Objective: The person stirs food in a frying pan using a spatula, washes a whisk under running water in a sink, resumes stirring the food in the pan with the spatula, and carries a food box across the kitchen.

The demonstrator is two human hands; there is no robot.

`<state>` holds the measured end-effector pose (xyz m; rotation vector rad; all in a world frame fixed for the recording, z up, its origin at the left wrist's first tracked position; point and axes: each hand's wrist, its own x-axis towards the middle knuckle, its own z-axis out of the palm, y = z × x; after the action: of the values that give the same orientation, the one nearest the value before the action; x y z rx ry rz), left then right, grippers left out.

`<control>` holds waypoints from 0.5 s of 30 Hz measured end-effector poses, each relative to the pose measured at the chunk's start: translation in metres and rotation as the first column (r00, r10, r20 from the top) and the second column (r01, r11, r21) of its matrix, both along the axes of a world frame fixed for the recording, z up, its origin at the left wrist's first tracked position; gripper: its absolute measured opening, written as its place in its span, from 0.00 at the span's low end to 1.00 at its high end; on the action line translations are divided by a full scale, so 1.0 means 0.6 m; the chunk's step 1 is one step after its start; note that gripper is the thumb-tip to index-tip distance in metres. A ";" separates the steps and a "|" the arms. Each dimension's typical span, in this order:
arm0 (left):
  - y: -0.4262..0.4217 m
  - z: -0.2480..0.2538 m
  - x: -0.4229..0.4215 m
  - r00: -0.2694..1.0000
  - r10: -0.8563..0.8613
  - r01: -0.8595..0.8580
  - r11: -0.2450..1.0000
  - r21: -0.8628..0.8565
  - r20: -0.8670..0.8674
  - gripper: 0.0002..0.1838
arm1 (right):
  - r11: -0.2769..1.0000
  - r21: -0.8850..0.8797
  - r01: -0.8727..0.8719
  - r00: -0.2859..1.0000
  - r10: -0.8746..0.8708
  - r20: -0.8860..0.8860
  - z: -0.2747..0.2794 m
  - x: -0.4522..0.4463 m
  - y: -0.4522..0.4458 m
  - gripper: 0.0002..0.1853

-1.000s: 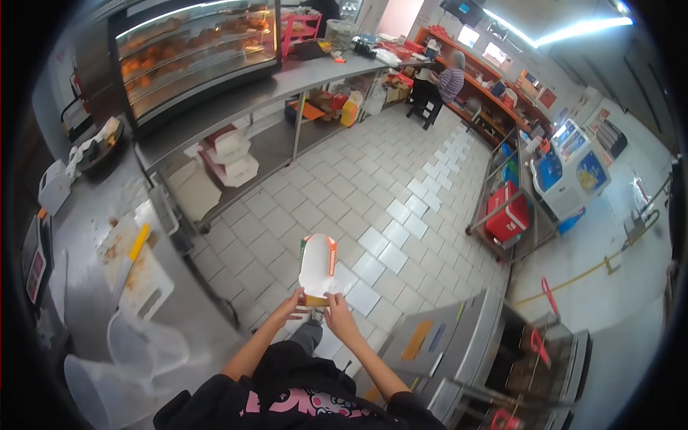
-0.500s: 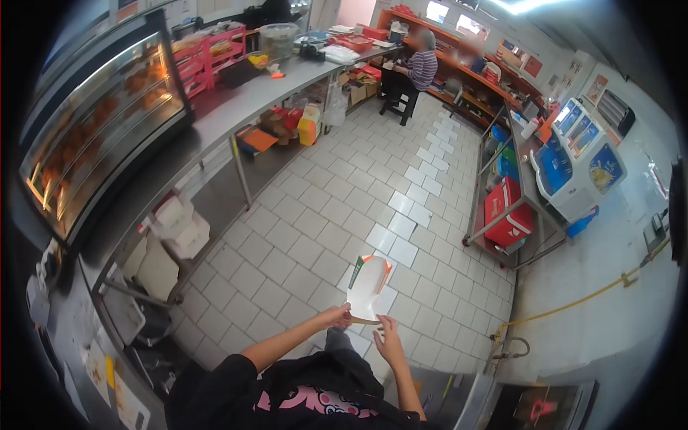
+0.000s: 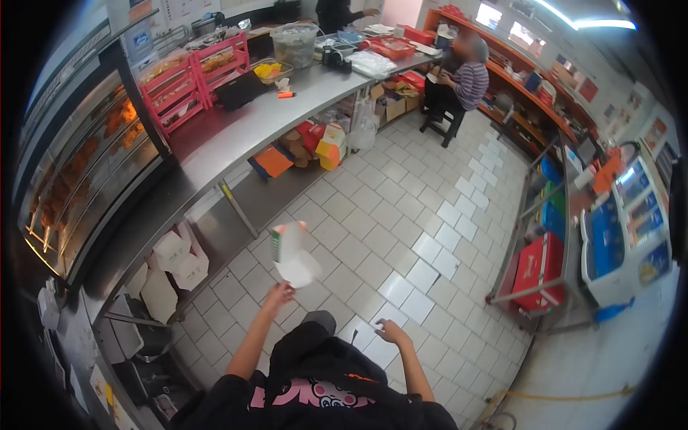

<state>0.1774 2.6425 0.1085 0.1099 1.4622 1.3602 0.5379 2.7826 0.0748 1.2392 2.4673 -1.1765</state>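
Note:
Below the long counter, over the tiled floor, my left hand (image 3: 280, 294) grips the lower edge of an opened cardboard box (image 3: 295, 263). The box is white inside, with green and orange printing on its outer side, and looks slightly blurred. My right hand (image 3: 390, 331) is apart from the box, to the right, with its fingers curled over the floor tiles. Whether it holds anything small is hard to make out.
A steel counter (image 3: 215, 147) runs along the left, with a heated food cabinet (image 3: 79, 172) and pink racks (image 3: 172, 97). A seated person (image 3: 469, 82) is at the far end. A red cooler (image 3: 539, 274) stands on the right shelf.
My right hand has let go of the box and moved away to the right. The box has swung left in my left hand. The view has turned toward the counter and moved nearer to it.

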 end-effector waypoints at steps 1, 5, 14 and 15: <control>0.031 0.002 -0.039 0.998 0.068 -0.068 0.997 -0.027 -0.015 0.30 | 0.986 -0.108 -0.125 0.990 0.116 -0.083 -0.006 -0.025 0.057 0.18; 0.166 0.002 -0.174 0.972 0.218 -0.212 0.974 0.079 -0.085 0.30 | 0.920 -0.352 0.173 0.963 -0.234 -0.137 -0.066 -0.084 0.248 0.14; 0.654 0.038 -0.503 0.932 0.205 -0.114 0.949 0.292 -0.300 0.19 | 0.310 -0.563 0.766 0.514 -0.821 0.247 -0.182 0.079 0.371 0.12; 0.720 -0.034 -0.568 0.962 0.243 -0.274 0.854 0.442 0.125 0.19 | 0.337 -0.525 0.782 0.533 -0.798 0.282 -0.163 0.084 0.371 0.13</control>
<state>-0.1633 3.0743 0.0881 0.1726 1.1038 1.8990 0.5883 3.0052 -0.0232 2.2357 1.1074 -1.9515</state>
